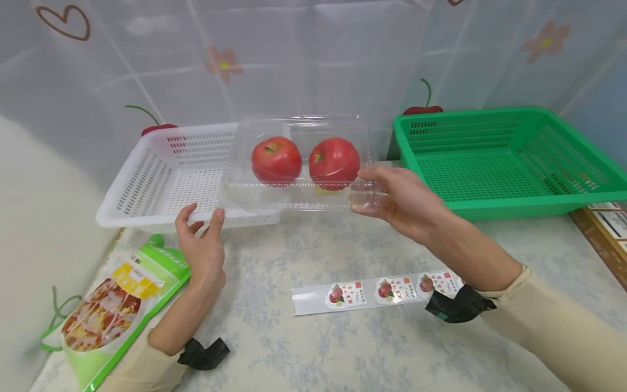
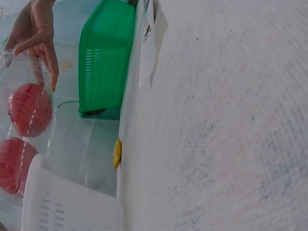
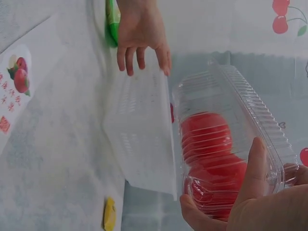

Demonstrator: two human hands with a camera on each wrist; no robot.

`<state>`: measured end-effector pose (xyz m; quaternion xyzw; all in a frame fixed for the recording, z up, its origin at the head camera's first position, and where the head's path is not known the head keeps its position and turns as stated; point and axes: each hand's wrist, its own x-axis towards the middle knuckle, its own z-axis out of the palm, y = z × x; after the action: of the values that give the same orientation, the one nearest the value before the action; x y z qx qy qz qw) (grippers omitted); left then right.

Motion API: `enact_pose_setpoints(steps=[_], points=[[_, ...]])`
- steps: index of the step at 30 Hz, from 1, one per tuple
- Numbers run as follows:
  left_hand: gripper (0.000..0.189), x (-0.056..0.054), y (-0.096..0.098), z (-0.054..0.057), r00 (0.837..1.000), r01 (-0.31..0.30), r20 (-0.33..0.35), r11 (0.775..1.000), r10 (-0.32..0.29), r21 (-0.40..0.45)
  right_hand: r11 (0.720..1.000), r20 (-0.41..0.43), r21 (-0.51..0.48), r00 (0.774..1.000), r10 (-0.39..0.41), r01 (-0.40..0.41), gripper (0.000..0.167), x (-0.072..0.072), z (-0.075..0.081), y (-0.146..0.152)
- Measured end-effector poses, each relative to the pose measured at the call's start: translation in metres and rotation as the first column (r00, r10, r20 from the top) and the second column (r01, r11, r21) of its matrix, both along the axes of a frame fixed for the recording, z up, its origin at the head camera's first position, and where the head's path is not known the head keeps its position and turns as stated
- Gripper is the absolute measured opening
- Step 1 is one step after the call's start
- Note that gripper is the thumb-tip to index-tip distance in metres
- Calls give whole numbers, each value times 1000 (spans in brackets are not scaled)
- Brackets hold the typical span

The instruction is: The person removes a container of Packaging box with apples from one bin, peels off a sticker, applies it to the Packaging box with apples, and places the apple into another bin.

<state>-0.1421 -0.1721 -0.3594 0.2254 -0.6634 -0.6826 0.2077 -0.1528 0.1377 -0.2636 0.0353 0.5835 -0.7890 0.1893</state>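
A clear plastic box (image 1: 303, 198) holding two red apples (image 1: 276, 160) is held up over the right part of the white basket (image 1: 142, 218). My right hand (image 1: 404, 204) grips its right end, thumb on the near side in the right wrist view. My left hand (image 1: 203, 247) is at the near rim of the white basket, below the box's left corner. Its fingers are loosely bent and apart, with fingertips right at the rim and no box in them. In the right wrist view the left hand's fingers (image 3: 130, 60) hang beside the basket's wall.
A green basket (image 1: 539, 207) stands at the back right. On the patterned tablecloth lies a strip of apple stickers (image 1: 345, 294). A green food bag (image 1: 117, 305) lies at the left beside my forearm. Behind the baskets, a yellow item (image 3: 109, 214) lies by the curtain.
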Motion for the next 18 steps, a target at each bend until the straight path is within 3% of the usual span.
enact_pose_setpoints(steps=[4,13,18], points=[[50,0,-1,0,1000,8,-10,1000,-8,5,1000,14,-17,1000,9,-8,42,11,-3,21],[50,2,-1,0,1000,20,-1,1000,-20,6,991,37,-134,999,-16,21,17,24,-21,66],[50,2,0,-1,1000,18,-13,1000,-18,-3,993,39,-119,999,-5,9,17,27,-31,81]])
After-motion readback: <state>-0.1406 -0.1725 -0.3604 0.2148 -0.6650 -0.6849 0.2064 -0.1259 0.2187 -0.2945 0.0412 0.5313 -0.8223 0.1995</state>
